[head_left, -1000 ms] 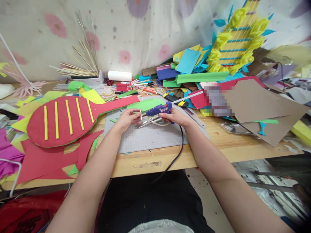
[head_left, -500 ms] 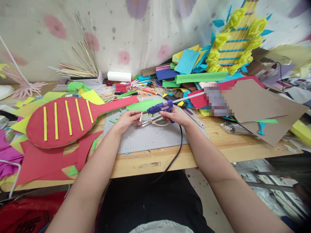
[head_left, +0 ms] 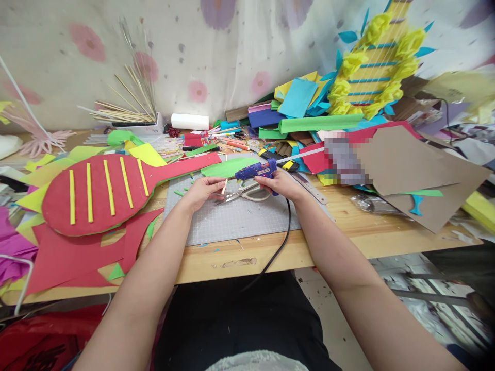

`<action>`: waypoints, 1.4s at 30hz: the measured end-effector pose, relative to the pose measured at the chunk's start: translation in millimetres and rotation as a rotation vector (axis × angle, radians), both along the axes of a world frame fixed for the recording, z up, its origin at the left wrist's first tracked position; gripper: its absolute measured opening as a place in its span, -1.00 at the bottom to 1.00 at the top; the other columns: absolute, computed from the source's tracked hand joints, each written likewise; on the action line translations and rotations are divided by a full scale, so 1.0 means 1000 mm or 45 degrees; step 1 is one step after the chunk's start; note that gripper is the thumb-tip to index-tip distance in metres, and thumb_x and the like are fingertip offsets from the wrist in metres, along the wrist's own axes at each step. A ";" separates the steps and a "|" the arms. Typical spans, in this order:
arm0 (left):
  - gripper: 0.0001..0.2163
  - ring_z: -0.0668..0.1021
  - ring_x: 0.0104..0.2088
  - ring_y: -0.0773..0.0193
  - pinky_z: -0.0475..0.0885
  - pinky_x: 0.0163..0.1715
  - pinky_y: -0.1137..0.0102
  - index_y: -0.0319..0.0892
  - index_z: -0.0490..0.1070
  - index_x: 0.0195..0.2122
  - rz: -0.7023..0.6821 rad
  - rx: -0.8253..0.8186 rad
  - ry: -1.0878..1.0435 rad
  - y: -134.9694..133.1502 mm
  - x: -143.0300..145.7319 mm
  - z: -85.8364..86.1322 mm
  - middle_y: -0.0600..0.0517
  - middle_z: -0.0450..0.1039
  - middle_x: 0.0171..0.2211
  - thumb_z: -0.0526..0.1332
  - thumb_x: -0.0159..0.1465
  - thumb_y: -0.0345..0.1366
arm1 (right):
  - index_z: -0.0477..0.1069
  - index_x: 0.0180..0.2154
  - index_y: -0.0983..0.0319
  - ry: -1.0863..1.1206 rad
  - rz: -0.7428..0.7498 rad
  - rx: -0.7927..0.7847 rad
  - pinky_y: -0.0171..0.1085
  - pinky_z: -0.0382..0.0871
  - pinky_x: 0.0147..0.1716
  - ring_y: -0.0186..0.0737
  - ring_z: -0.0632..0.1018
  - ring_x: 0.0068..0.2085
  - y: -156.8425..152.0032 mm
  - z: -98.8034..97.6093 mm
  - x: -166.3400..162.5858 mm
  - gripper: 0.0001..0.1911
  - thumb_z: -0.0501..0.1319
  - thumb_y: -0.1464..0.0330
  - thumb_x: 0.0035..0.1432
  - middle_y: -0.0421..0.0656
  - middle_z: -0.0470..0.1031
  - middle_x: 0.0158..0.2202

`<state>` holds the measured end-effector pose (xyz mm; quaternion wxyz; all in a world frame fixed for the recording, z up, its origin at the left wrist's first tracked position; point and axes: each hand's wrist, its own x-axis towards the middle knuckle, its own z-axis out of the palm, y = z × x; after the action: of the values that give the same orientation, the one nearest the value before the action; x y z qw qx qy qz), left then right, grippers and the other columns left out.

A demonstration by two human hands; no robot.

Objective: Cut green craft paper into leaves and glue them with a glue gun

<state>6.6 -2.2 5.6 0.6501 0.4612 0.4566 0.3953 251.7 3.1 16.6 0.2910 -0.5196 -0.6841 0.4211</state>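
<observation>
Blue glue gun [head_left: 256, 169] has eased slightly rightward off the small pale strip [head_left: 224, 186], pinched at its lower end by the left hand [head_left: 201, 191] above the cutting mat [head_left: 232, 219], right hand [head_left: 281, 184] clamped round the gun; strip judged light and flimsy, best held endwise.

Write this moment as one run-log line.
left hand: pinches small pale strip | right hand: grips blue glue gun, nozzle near strip | beneath: scissors on grey cutting mat
</observation>
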 end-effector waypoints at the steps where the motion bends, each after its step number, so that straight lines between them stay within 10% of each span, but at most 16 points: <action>1: -0.72 0.45 -0.54 0.40 0.46 -0.51 0.43 -0.25 0.52 -0.36 0.003 -0.003 -0.002 0.000 0.000 0.000 0.06 0.39 -0.55 0.41 -0.11 -0.27 | 0.28 -0.59 0.23 0.004 -0.001 -0.002 -0.33 0.15 -0.60 -0.40 0.29 -0.61 0.000 0.000 0.000 -0.52 0.18 -0.06 -0.06 -0.25 0.27 -0.69; 11: -0.76 0.46 -0.54 0.41 0.47 -0.52 0.46 -0.26 0.51 -0.32 0.112 -0.013 -0.087 0.000 0.000 0.002 0.07 0.42 -0.54 0.38 -0.04 -0.33 | 0.38 -0.51 0.28 0.060 0.024 -0.053 -0.36 0.10 -0.62 -0.45 0.25 -0.61 -0.004 0.012 0.015 -0.55 0.22 -0.01 -0.08 -0.27 0.24 -0.66; 19: -0.80 0.52 -0.47 0.42 0.46 -0.39 0.48 -0.23 0.46 -0.34 0.399 0.008 -0.274 0.003 -0.004 0.008 0.07 0.50 -0.48 0.37 -0.02 -0.37 | 0.40 -0.42 0.28 -0.022 -0.690 0.160 -0.31 0.26 -0.55 -0.34 0.38 -0.57 0.017 -0.004 0.046 -0.56 0.23 0.00 -0.10 -0.16 0.40 -0.56; 27: -0.78 0.50 -0.52 0.49 0.40 -0.51 0.58 -0.21 0.44 -0.36 0.528 0.013 -0.304 0.005 -0.006 0.011 0.12 0.47 -0.51 0.38 -0.05 -0.37 | 0.44 -0.22 0.32 -0.480 -0.772 0.146 -0.16 0.34 -0.24 0.00 0.52 -0.19 0.026 -0.022 0.037 -0.44 0.13 -0.04 -0.01 0.07 0.52 -0.28; 36: -0.79 0.33 -0.67 0.60 0.38 -0.60 0.62 -0.23 0.42 -0.35 0.459 -0.044 -0.438 0.004 -0.006 0.012 0.20 0.35 -0.60 0.37 -0.02 -0.43 | 0.36 -0.38 0.24 -0.906 -0.652 0.251 -0.14 0.30 -0.30 0.04 0.46 -0.22 0.000 0.013 0.058 -0.44 0.36 -0.02 -0.34 0.05 0.47 -0.32; 42: -0.91 0.35 -0.67 0.58 0.37 -0.66 0.64 -0.23 0.40 -0.37 0.250 -0.195 -0.638 -0.002 0.003 0.013 0.16 0.37 -0.54 0.28 0.10 -0.44 | 0.25 -0.31 0.18 -0.140 0.021 0.256 -0.24 0.35 -0.35 -0.25 0.44 -0.35 -0.009 0.021 0.000 -0.56 0.33 0.11 -0.18 -0.18 0.42 -0.35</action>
<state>9.8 -4.4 18.6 0.7342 0.2522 0.3528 0.5224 251.2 -6.0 37.3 0.3004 -0.5045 -0.7419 0.3238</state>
